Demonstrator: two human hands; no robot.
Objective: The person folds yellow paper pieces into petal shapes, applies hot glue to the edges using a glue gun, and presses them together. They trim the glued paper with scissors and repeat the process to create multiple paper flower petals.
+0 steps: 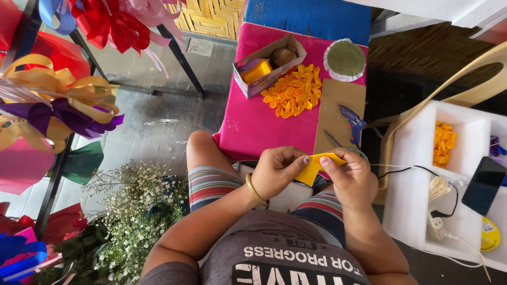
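your left hand (275,170) and right hand (353,177) meet over your lap, both pinched on a yellow ribbon piece (316,165). the left thumb and fingers are closed on its lower left end; the right hand's fingers are closed on its upper right edge, so the piece spans the small gap between the hands. it looks folded into a point, though the fold is partly hidden by your fingers. a gold bangle (255,191) sits on your left wrist.

ahead of your knees stands a pink table (248,126). on it lies a heap of folded yellow petals (293,91), just beside an open cardboard box (268,64). a strip of cardboard (338,113) lies to the right of the heap, with a blue glue gun (353,122) at its edge. to your right, a white foam tray (417,174) holds more yellow pieces (443,142) and a dark phone (483,184). white baby's-breath flowers (134,206) stand by your left leg.
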